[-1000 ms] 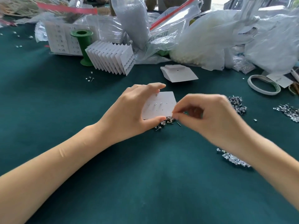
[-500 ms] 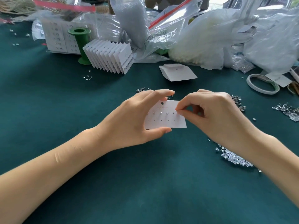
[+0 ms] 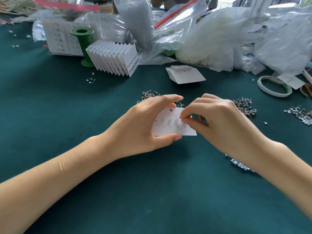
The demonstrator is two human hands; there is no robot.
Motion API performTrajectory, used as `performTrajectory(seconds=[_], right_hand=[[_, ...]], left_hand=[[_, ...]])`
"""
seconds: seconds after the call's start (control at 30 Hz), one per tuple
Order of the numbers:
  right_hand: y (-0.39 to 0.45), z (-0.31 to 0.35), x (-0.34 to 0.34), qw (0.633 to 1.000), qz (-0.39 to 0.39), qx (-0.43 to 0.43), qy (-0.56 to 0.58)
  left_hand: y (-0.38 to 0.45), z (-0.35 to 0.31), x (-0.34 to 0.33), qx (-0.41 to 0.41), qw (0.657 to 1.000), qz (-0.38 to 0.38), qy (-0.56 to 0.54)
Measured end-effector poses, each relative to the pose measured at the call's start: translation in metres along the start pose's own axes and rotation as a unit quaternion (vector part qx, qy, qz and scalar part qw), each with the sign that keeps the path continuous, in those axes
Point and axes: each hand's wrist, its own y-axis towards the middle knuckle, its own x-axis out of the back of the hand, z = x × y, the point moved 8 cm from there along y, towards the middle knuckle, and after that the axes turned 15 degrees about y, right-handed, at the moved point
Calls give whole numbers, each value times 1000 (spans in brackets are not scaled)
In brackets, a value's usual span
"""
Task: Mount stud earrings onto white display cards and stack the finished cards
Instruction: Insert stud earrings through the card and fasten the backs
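A white display card [image 3: 170, 128] is held above the green table cloth by my left hand [image 3: 145, 123], thumb under its lower edge and fingers over the top. Several studs sit in its upper row; the lower row of holes is bare. My right hand [image 3: 217, 122] pinches a stud earring [image 3: 190, 116] against the card's upper right corner. Loose studs lie in piles behind the card [image 3: 149, 95], to the right [image 3: 244, 106] and under my right wrist [image 3: 239, 163]. A fanned stack of finished cards [image 3: 116, 59] leans at the back left.
Blank cards [image 3: 184, 74] lie behind my hands. A green spool [image 3: 84, 46], filled card sheets [image 3: 57, 39] and plastic bags [image 3: 211, 39] crowd the back edge. A tape roll [image 3: 274, 86] and more studs [image 3: 300, 114] sit at the right.
My right hand picked a stud from the pile below the card and brought it to the card's top right. My left hand turned the card face up and lowered it slightly.
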Motion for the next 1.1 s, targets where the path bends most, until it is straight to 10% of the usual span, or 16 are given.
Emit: performTrajectory(seconds=[0.27, 0.6, 1.1], right_hand=[[4, -43, 49, 981, -157, -96, 59], [-2, -74, 11, 986, -11, -158, 43], [-2, -54, 0, 993, -27, -114, -21]], left_hand=[[0, 5, -1, 30, 999, 1, -38], [3, 25, 7, 70, 997, -19, -17], [5, 33, 9, 75, 997, -27, 15]])
